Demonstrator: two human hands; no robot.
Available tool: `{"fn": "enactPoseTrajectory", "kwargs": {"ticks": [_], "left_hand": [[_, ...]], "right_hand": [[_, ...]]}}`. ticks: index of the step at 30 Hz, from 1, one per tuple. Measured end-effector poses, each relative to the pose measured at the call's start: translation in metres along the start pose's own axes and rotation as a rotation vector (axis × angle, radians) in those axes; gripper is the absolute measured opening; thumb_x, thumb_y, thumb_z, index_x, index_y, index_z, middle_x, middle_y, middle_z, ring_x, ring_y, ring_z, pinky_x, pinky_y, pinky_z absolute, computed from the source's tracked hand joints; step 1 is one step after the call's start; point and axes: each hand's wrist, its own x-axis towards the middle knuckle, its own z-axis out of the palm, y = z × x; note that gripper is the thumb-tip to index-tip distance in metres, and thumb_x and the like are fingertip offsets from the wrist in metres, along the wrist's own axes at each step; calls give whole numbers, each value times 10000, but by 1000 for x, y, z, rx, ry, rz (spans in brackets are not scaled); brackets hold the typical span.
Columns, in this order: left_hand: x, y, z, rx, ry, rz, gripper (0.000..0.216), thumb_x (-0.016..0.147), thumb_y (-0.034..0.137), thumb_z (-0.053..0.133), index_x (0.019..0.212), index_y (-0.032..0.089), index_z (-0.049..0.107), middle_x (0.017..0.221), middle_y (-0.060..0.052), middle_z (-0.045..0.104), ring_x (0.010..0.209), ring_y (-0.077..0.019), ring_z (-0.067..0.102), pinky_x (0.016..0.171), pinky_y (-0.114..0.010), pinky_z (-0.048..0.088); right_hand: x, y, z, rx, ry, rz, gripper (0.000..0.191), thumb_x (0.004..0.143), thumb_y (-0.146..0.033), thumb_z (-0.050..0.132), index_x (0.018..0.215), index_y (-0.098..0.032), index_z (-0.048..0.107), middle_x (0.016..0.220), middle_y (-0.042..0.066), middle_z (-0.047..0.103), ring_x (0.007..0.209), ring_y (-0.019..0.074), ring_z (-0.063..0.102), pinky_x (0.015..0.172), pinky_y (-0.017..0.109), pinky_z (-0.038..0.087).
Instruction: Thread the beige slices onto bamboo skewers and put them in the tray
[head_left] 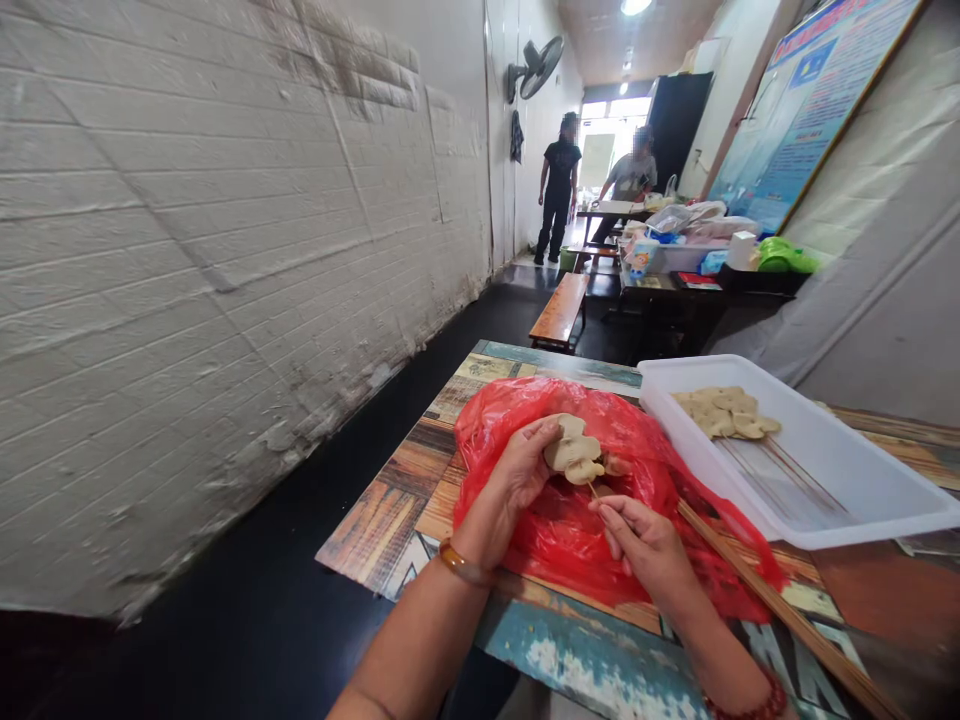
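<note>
My left hand (pixel 523 466) grips a flat, wavy, beige food piece (pixel 571 448) by its left edge, over an open red plastic bag (pixel 495 420). A thin wooden skewer (pixel 595 491) runs into the lower end of that piece. My right hand (pixel 637 535) pinches the skewer just below the food. Inside the bag, more pieces are partly hidden by the plastic and my hands. A bundle of bare wooden skewers (pixel 780 595) lies to the right of my right hand, across the bag's edge.
A white plastic tub (pixel 885 480) at the right holds skewered beige pieces (pixel 727 412). The patterned table (pixel 382 520) ends on my left, with dark floor beyond. Farther off are a wooden bench (pixel 561 308), cluttered tables and two people (pixel 559 185).
</note>
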Motion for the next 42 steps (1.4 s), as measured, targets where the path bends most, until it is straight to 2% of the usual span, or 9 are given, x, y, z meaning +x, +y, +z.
{"fn": "enactPoseTrajectory", "kwargs": {"ticks": [8, 17, 26, 32, 37, 42], "left_hand": [[-3, 1, 1, 23, -59, -27, 308, 736, 291, 681, 989, 117, 654, 955, -105, 667, 797, -183, 621, 761, -317, 489], [0, -7, 2, 56, 17, -16, 379, 681, 318, 734, 964, 75, 664, 893, -112, 669, 718, -154, 614, 717, -290, 479], [-2, -8, 6, 31, -7, -17, 368, 647, 296, 763, 919, 66, 671, 844, -108, 672, 693, -149, 608, 683, -267, 472], [-2, -8, 7, 61, 32, -32, 425, 633, 316, 774, 960, 75, 650, 852, -112, 664, 689, -156, 606, 654, -268, 469], [-3, -7, 7, 34, 8, -12, 370, 687, 338, 732, 957, 108, 627, 874, -108, 655, 706, -161, 611, 658, -287, 484], [-5, -9, 8, 50, 11, -89, 343, 703, 342, 715, 952, 124, 625, 907, -121, 668, 738, -202, 641, 706, -354, 506]], "right_hand": [[-1, 0, -2, -5, -31, 9, 409, 815, -554, 521, 876, -165, 631, 434, -74, 432, 335, 65, 359, 357, 187, 265], [1, 4, -2, -56, 4, -25, 417, 837, -543, 504, 895, -143, 608, 455, -69, 437, 366, 69, 350, 383, 205, 258], [2, 5, -1, -64, 9, -35, 408, 840, -542, 494, 838, -149, 603, 465, -62, 435, 387, 74, 351, 392, 207, 257], [2, 2, 5, -22, 16, -26, 428, 826, -575, 485, 842, -162, 595, 443, -83, 395, 363, 67, 323, 383, 200, 239], [9, 9, 8, 12, -6, -53, 510, 806, -650, 446, 829, -158, 579, 405, -94, 380, 324, 57, 285, 352, 187, 208], [15, 13, 5, 3, -17, -86, 554, 793, -681, 433, 849, -151, 585, 392, -84, 417, 305, 60, 318, 336, 175, 240]]}}
